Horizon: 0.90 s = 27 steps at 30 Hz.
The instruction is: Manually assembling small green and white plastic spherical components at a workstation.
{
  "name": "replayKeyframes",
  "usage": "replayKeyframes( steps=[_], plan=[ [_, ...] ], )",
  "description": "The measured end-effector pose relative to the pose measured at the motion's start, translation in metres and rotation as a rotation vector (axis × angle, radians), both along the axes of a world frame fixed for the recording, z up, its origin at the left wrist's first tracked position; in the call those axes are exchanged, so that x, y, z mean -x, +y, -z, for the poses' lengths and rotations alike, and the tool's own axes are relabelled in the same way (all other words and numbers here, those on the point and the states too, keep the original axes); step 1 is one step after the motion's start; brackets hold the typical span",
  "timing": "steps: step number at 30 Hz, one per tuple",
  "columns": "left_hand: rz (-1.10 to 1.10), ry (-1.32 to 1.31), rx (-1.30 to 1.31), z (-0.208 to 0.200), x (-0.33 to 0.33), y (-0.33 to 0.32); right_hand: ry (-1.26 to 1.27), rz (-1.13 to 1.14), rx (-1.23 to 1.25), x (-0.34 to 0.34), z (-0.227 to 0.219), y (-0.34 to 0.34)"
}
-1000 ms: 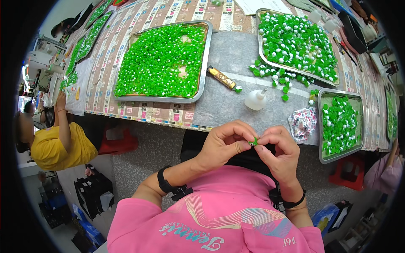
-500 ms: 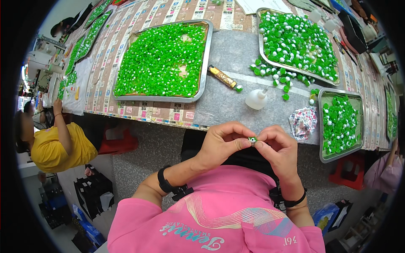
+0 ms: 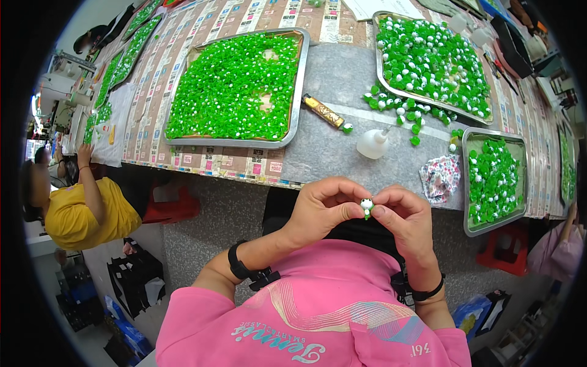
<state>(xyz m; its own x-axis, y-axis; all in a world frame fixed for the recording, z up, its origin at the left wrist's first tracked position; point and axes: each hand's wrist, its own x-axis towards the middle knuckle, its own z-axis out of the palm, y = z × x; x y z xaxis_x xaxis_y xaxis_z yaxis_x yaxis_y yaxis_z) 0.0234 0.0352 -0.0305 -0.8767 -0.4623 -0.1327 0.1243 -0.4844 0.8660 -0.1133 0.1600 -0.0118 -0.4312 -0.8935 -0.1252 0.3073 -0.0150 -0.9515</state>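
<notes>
A tiny green-and-white panda figurine point(image 3: 367, 207) is pinched in front of my body, just off the table's near edge. My left hand point(image 3: 319, 211) grips it from the left between thumb and fingertips. From the other side, the thumb and forefinger of my right hand point(image 3: 403, 215) also close on it. Its white head with dark marks faces up, and a white and green part shows below. On the grey mat point(image 3: 333, 70) beyond my hands stands a small white squeeze bottle point(image 3: 373, 144). A black-and-gold tube point(image 3: 324, 112) lies farther left, with a green-and-white piece at its end.
A large metal tray point(image 3: 299, 92) of green pieces lies at left. More green-and-white pieces fill a far right tray point(image 3: 382, 76) and a smaller near right tray point(image 3: 468, 202). Loose pieces point(image 3: 415, 140) and a floral cloth point(image 3: 440, 177) lie between. A yellow-shirted person point(image 3: 98, 214) sits left.
The figurine has turned between my fingertips, so its face and lower part now show more. Both hands stay in nearly the same place.
</notes>
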Motion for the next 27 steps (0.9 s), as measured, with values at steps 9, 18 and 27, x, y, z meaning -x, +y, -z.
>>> replayKeyframes(
  steps=[9,18,27],
  plan=[
    [-0.040,0.040,0.151,0.000,0.000,0.002,0.122,0.026,0.036,-0.002,-0.001,0.001],
    [-0.071,0.031,0.152,-0.008,0.002,0.004,0.098,0.035,0.071,-0.002,0.003,0.001],
    [-0.049,0.056,0.265,-0.020,0.004,-0.001,-0.135,-0.001,0.017,-0.004,-0.006,0.006]
  ],
)
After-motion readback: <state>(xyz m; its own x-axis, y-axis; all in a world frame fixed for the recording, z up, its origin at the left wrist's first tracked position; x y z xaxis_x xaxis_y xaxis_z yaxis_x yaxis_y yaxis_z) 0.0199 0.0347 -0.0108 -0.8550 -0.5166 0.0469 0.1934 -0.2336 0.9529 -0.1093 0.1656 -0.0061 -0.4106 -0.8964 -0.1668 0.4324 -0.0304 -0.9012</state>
